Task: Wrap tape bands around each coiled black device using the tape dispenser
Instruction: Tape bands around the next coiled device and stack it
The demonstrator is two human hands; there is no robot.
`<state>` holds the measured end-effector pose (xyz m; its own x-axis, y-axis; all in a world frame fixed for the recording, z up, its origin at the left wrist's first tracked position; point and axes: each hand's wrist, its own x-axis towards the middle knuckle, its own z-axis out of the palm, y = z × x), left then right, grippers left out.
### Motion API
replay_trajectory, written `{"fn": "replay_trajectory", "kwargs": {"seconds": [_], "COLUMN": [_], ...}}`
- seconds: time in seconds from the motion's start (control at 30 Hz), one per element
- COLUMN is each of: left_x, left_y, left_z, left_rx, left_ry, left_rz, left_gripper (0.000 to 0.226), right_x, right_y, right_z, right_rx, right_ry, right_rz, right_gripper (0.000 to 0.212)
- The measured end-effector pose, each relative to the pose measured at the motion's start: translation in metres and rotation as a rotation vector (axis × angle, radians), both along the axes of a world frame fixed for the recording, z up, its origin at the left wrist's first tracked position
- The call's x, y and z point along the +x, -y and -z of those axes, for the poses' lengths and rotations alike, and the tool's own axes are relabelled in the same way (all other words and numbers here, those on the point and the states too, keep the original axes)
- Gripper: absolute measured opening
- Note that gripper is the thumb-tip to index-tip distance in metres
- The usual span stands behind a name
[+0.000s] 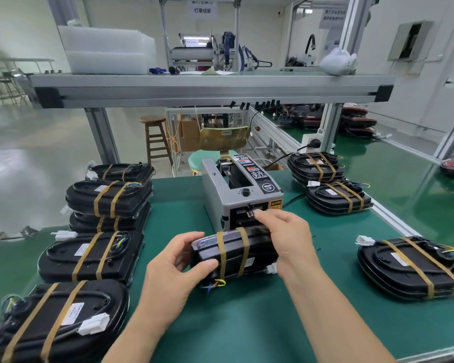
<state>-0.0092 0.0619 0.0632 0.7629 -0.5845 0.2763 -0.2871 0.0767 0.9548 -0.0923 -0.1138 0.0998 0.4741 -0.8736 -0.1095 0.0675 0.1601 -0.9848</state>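
- Lying low in the centre of the frame, the black device [257, 247] is a flat, rounded slab of matte plastic, just in front of the tape dispenser [218, 189].
- Two tan tape bands [222, 255] cross the device side by side. Coloured wires [216, 283] spill from its lower left end, and a white connector [271, 268] sticks out on the right.
- The dispenser is a boxy grey metal unit with a black knob on top and a dark slot [244, 212] in its front face.
- Other banded devices [108, 197] lie stacked on the smooth green mat [247, 323] at the left and right of the frame. The lower-left one is cut off by the frame edge.
- The right end of the device is hidden under the right hand [283, 237].
- The left hand [173, 273] grips the device's left end, thumb on the near face and fingers curled over the far edge.
- The right hand's thumb and forefinger are pinched together at the slot. Whether they hold tape is too blurred to tell.
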Motion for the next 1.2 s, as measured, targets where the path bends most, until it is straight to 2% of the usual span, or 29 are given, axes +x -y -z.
{"fn": "replay_trajectory", "kwargs": {"seconds": [0.1,0.3,0.6,1.0,1.1,1.2], "left_x": [-0.008,-0.014,-0.017,-0.015,-0.015,-0.016], "left_y": [0.012,0.02,0.017,0.012,0.009,0.013], "left_z": [0.002,0.005,0.003,0.005,0.003,-0.003], "left_rx": [-0.023,-0.046,-0.029,-0.006,-0.031,-0.032], "left_ry": [0.014,0.036,0.009,0.013,-0.039,-0.074], "left_rz": [-0.026,-0.064,-0.076,0.008,0.034,-0.016], "left_gripper": [0.043,0.043,0.039,0.033,0.034,0.014], "right_x": [-0.005,-0.005,-0.003,-0.003,-0.002,-0.003], "right_y": [-0.029,-0.052,-0.062,-0.062,-0.062,-0.063], "right_z": [-0.008,0.005,0.015,0.015,0.015,0.014], "right_rx": [-0.175,-0.398,-0.521,-0.537,-0.541,-0.548], "right_ry": [0.04,-0.061,-0.16,-0.196,-0.201,-0.206], "right_rz": [-0.053,-0.141,-0.172,-0.141,-0.136,-0.139], "right_gripper": [0.022,0.019,0.017,0.019,0.02,0.019]}}
